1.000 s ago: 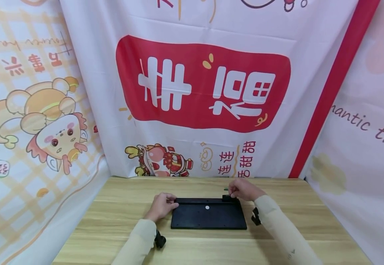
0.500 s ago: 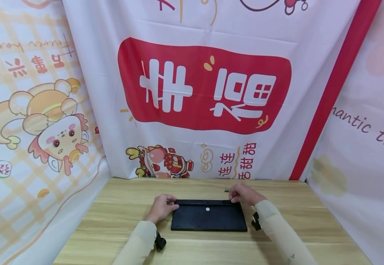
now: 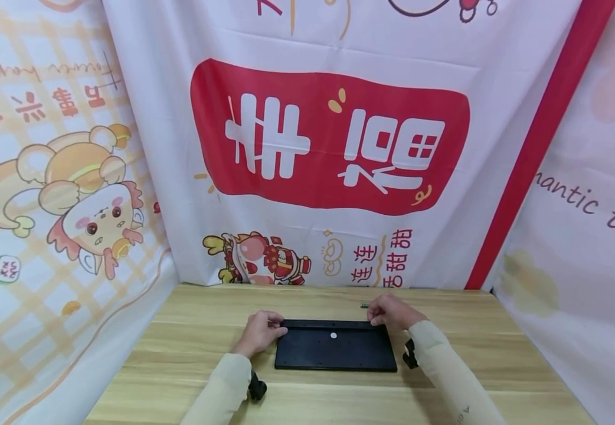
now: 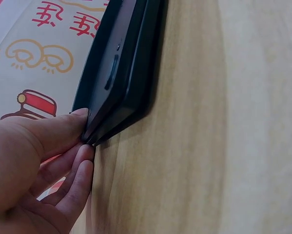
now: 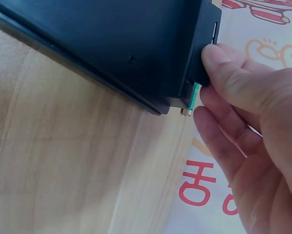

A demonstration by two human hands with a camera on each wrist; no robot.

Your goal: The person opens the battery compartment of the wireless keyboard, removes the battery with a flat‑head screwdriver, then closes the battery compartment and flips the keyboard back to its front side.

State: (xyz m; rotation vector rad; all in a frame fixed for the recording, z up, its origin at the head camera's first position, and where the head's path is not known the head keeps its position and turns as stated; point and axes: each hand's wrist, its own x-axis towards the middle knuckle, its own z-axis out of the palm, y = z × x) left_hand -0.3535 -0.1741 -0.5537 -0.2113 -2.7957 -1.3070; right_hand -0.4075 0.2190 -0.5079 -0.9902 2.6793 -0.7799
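A black keyboard lies on the table with its underside up, showing a white round sticker and a raised ridge along the far edge. My left hand pinches its far left corner, thumb on top and fingers below, as the left wrist view shows. At the far right corner, my right hand holds a small black battery cover against the ridge between thumb and fingers. Just behind that corner a green battery lies on the table, partly hidden by the keyboard and cover in the right wrist view.
The wood-grain table reaches back to a white hanging cloth with red print. Printed cloths also hang along the left and right sides. Each wrist wears a black camera mount.
The black battery cover stood out above the ridge one second ago; my right hand has lowered it against the ridge. My left hand has kept its grip on the corner.
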